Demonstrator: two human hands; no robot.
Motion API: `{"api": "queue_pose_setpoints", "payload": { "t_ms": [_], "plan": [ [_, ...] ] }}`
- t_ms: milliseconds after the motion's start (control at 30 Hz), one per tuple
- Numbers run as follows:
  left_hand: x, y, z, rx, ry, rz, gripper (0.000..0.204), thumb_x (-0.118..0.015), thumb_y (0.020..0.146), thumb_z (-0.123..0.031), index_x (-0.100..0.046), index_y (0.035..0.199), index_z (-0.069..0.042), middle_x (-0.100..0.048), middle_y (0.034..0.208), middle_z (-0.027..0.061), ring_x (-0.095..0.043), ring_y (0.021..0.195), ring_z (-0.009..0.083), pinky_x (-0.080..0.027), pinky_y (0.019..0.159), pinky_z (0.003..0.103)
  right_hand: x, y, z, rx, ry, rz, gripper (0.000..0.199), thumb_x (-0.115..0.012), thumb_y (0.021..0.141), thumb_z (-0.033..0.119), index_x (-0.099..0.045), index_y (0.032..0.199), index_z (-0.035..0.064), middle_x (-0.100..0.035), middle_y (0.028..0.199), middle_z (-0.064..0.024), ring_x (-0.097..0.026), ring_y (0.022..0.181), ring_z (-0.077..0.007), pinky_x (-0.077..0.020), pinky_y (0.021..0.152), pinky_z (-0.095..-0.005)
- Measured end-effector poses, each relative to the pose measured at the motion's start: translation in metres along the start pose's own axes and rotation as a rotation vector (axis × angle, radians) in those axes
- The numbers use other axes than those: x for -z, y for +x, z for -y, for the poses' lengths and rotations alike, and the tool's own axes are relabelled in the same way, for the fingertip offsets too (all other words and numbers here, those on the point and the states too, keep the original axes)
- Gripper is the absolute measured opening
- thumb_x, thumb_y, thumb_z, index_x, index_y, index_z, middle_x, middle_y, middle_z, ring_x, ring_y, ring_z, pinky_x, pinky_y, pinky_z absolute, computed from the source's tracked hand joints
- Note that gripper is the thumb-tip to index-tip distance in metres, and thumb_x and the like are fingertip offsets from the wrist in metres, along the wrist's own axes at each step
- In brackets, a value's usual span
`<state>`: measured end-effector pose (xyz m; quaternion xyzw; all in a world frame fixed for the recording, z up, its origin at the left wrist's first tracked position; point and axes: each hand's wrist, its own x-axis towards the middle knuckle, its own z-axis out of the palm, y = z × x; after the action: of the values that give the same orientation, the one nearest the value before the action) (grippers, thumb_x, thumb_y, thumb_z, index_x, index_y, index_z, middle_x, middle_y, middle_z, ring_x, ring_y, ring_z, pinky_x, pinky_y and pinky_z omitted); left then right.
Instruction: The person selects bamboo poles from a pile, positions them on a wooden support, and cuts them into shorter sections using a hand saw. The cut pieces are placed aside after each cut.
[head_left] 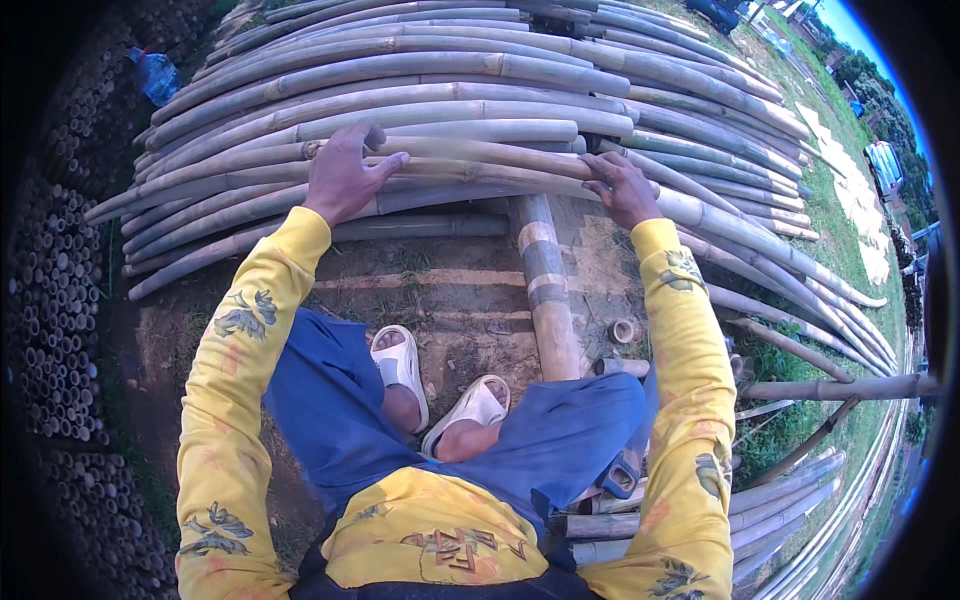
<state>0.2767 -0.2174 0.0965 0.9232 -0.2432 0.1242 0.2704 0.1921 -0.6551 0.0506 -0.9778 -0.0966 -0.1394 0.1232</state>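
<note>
Pale sandals [398,350] below & b/w L hand [345,178] and R hand [625,188]; thick bamboo log [545,285] also below, nearer R. Both hands curled round tan bamboo pole [480,151], spanning b/w them. Stacked poles [450,64] beyond hands; blue plastic item [155,77] farther, up-L of L hand.

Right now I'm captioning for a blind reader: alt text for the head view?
A person's left hand and right hand hold a bamboo pole at a broad stack of bamboo. Below, blue trousers and pale sandals show over brown ground.
</note>
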Motion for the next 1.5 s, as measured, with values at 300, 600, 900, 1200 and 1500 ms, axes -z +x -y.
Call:
{"api": "queue_pose_setpoints", "payload": {
  "t_ms": [300, 600, 900, 1200, 1500],
  "plan": [
    [-0.118, 0.081, -0.088, -0.344, 0.337, 0.302, 0.093, -0.089, 0.066, -0.052, -0.052, 0.139, -0.007, -0.060, 0.133, 0.0149, -0.059, 0.126, 0.0334, -0.045, 0.107, 0.046, -0.045, 0.021, -0.020, -0.006, 0.118, -0.050, 0.042, -0.070, 0.094, 0.033, -0.066, 0.135, 0.0263, -0.066, 0.131, -0.0037, -0.057, 0.126, -0.0288, -0.0379, 0.109, -0.0480],
    [-0.193, 0.133, -0.123, -0.367, 0.374, 0.634, 0.081, -0.090, 0.061, -0.046, -0.059, 0.122, -0.004, -0.071, 0.112, 0.0198, -0.070, 0.105, 0.0372, -0.055, 0.093, 0.047, -0.056, 0.025, -0.024, -0.125, 0.031, 0.095, 0.045, -0.067, 0.096, 0.039, -0.062, 0.140, 0.0320, -0.063, 0.140, -0.0082, -0.055, 0.133, -0.0284, -0.0277, 0.117, -0.0614],
    [-0.204, 0.151, -0.118, -0.314, 0.316, 0.775, 0.076, -0.093, 0.058, -0.041, -0.064, 0.117, -0.001, -0.070, 0.117, 0.0223, -0.068, 0.110, 0.0389, -0.055, 0.095, 0.048, -0.034, -0.051, 0.006, -0.247, 0.115, -0.366, 0.065, -0.074, 0.092, 0.031, -0.051, 0.151, 0.0219, -0.056, 0.148, -0.0128, -0.050, 0.138, -0.0342, -0.0321, 0.118, -0.0597],
    [-0.173, 0.124, -0.137, -0.390, 0.381, 0.631, 0.054, -0.083, 0.070, -0.031, -0.067, 0.110, 0.001, -0.070, 0.114, 0.0248, -0.070, 0.107, 0.0393, -0.056, 0.093, 0.048, 0.002, -0.272, 0.076, -0.791, 0.363, -0.108, 0.063, -0.076, 0.092, 0.026, -0.053, 0.148, 0.0106, -0.063, 0.137, -0.0188, -0.061, 0.124, -0.0370, -0.0471, 0.108, -0.0453],
    [-0.145, 0.062, -0.166, -0.542, 0.425, 0.269, 0.032, -0.071, 0.076, -0.009, -0.064, 0.105, 0.000, -0.068, 0.105, 0.0210, -0.068, 0.100, 0.0354, -0.053, 0.087, 0.043, -0.013, -0.153, 0.019, -1.008, 1.581, -0.894, 0.102, -0.076, 0.090, 0.055, -0.025, 0.160, 0.0023, -0.053, 0.142, -0.0241, -0.058, 0.128, -0.0351, -0.0453, 0.109, -0.0516]
  ]
}}
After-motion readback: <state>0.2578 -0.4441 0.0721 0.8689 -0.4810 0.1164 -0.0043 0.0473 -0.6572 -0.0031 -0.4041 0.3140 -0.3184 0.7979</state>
